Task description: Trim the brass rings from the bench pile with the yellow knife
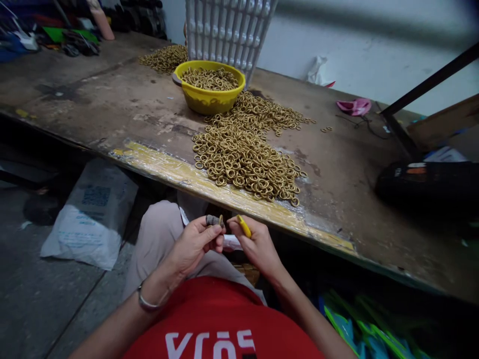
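Over my lap, just off the table's front edge, both hands are close together. My left hand pinches a small brass-coloured ring between thumb and forefinger; dark grey wrapping covers that forefinger. My right hand is closed round a tool with a yellow handle. The tool's working end is hidden by the fingers, so its kind does not show. On the table beyond lies a large heap of brass-coloured rings. Behind it stands a yellow basin filled with similar rings.
The brown table has a taped yellow front edge. A smaller ring pile and a ribbed clear plastic panel are at the back. Rightward are a pink cloth and a black bag. A white sack lies on the floor at left.
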`<action>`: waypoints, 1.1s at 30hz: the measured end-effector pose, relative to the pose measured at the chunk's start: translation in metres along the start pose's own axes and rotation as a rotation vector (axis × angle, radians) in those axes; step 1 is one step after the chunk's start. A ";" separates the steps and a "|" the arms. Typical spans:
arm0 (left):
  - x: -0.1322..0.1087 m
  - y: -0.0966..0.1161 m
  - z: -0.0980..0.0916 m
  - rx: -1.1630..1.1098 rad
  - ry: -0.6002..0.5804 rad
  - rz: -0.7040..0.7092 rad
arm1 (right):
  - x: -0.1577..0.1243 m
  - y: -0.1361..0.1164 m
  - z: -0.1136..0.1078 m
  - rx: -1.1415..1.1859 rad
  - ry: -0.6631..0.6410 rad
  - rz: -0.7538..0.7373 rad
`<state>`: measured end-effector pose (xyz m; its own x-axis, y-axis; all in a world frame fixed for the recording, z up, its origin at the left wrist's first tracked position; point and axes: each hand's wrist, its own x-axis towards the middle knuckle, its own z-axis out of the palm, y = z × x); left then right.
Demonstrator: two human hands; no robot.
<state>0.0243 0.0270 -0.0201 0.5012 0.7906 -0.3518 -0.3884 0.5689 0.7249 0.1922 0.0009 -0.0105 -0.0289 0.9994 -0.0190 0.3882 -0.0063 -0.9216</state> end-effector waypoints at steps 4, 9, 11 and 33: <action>-0.003 0.003 0.004 0.031 0.042 0.016 | -0.009 -0.002 -0.006 -0.323 -0.047 -0.150; -0.002 0.002 0.006 0.032 0.066 0.043 | -0.016 -0.006 -0.002 -0.648 -0.059 -0.166; -0.003 0.001 0.004 0.042 0.068 0.060 | -0.016 -0.007 0.000 -0.719 -0.054 -0.172; -0.014 0.003 -0.008 0.140 -0.065 0.030 | 0.032 0.007 -0.023 -0.940 0.048 -0.025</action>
<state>0.0101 0.0190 -0.0176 0.5418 0.7877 -0.2932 -0.2941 0.5045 0.8118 0.2154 0.0338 -0.0088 -0.0177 0.9993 0.0316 0.9728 0.0245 -0.2303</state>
